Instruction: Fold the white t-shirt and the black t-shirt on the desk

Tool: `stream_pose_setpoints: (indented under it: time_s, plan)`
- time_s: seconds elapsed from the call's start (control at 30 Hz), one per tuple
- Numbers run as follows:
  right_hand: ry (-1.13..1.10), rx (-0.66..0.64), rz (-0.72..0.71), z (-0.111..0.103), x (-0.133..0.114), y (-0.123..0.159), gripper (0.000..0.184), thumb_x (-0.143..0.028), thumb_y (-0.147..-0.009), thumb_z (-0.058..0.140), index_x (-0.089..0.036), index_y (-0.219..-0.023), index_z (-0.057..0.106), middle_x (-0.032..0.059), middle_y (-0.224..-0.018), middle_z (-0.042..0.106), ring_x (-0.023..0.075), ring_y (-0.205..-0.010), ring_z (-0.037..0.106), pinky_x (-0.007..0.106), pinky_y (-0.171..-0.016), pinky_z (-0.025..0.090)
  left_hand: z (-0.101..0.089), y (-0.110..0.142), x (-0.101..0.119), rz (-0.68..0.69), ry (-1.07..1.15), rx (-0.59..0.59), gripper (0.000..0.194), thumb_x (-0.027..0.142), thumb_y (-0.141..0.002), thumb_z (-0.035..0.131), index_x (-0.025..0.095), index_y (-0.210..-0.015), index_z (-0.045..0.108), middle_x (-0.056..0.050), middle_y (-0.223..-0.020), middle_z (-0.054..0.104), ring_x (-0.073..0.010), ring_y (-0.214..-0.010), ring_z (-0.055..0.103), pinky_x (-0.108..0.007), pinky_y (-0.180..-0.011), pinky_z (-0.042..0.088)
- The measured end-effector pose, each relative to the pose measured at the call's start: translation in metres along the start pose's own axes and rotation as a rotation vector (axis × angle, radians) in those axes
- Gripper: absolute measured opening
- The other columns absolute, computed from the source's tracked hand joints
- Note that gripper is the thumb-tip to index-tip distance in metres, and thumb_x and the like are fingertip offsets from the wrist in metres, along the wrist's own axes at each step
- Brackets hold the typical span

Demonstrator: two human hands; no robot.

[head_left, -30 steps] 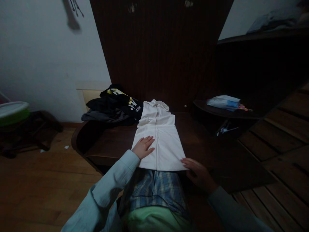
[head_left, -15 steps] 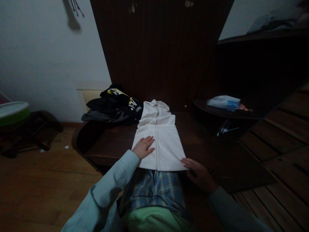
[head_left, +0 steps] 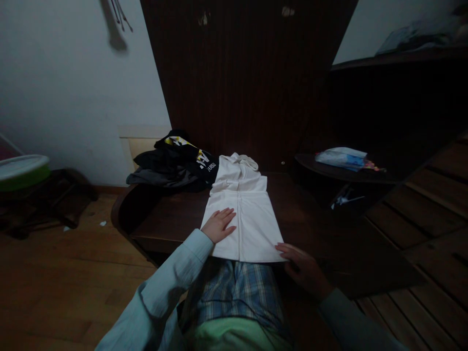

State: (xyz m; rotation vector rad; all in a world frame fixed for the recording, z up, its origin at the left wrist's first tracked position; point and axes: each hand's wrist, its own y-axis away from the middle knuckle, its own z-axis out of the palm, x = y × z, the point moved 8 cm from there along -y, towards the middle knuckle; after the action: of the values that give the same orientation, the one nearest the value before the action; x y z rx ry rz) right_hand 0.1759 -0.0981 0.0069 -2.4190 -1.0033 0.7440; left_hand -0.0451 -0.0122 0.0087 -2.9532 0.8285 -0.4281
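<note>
A white garment (head_left: 256, 229) with a seam down its middle lies on the dark wooden bench top, flat at the near end and rumpled at the far end. My left hand (head_left: 219, 225) rests palm down on its left half, fingers stretched out. At the near right corner, the fingertips of my right hand (head_left: 302, 265) touch the edge of the cloth. That hand's thumb sits lower, apart from the fingers, and partly in shadow. Beyond the garment's far left side is a heap of black and grey clothes (head_left: 164, 168) with white lettering and a yellow print.
The wooden bench (head_left: 157, 226) has a curved left end and a tall dark back panel (head_left: 241, 87). A blue and white plastic packet (head_left: 341, 158) lies on a side shelf at right. A green tub (head_left: 24, 173) stands on a dark stand at far left.
The whole view has shifted slightly, with everything a little lower and to the right. Both hands keep about the same places on the white garment.
</note>
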Motion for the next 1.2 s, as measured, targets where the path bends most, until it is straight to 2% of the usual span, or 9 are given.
stream_pose_setpoints:
  time_s: [0.67, 1.03, 1.13, 1.2]
  plan:
    - [0.012, -0.019, 0.025, 0.0, 0.0, -0.001, 0.028, -0.013, -0.073, 0.045, -0.024, -0.096, 0.056, 0.0045, -0.105, 0.063, 0.0191, -0.099, 0.057, 0.038, -0.083, 0.049, 0.002, 0.0, -0.002, 0.002, 0.006, 0.024, 0.049, 0.044, -0.083, 0.036, 0.023, -0.127, 0.036, -0.005, -0.137, 0.034, -0.0184, -0.126, 0.028, -0.04, -0.102, 0.023]
    - [0.021, 0.004, -0.026, -0.007, -0.008, -0.004, 0.03, -0.013, -0.073, 0.045, -0.024, -0.099, 0.056, 0.0037, -0.103, 0.064, 0.0195, -0.097, 0.058, 0.037, -0.081, 0.051, 0.0, 0.0, 0.0, -0.006, 0.017, 0.026, 0.049, 0.043, -0.082, 0.037, 0.023, -0.127, 0.037, -0.005, -0.136, 0.035, -0.0189, -0.126, 0.028, -0.041, -0.102, 0.024]
    - [0.064, -0.032, -0.039, -0.011, -0.009, -0.011, 0.031, -0.018, -0.075, 0.047, -0.024, -0.103, 0.056, 0.0043, -0.101, 0.065, 0.021, -0.093, 0.061, 0.036, -0.077, 0.053, 0.0, 0.0, 0.002, -0.01, 0.005, 0.016, 0.049, 0.043, -0.082, 0.038, 0.022, -0.126, 0.037, -0.006, -0.136, 0.035, -0.02, -0.126, 0.028, -0.042, -0.101, 0.026]
    - [0.074, -0.033, -0.037, -0.016, -0.007, -0.022, 0.021, -0.023, -0.077, 0.048, -0.025, -0.095, 0.059, 0.0034, -0.09, 0.067, 0.0202, -0.083, 0.064, 0.033, -0.07, 0.055, 0.0, 0.001, 0.007, -0.009, -0.01, 0.006, 0.049, 0.043, -0.082, 0.039, 0.022, -0.126, 0.037, -0.007, -0.137, 0.035, -0.0211, -0.126, 0.029, -0.043, -0.099, 0.027]
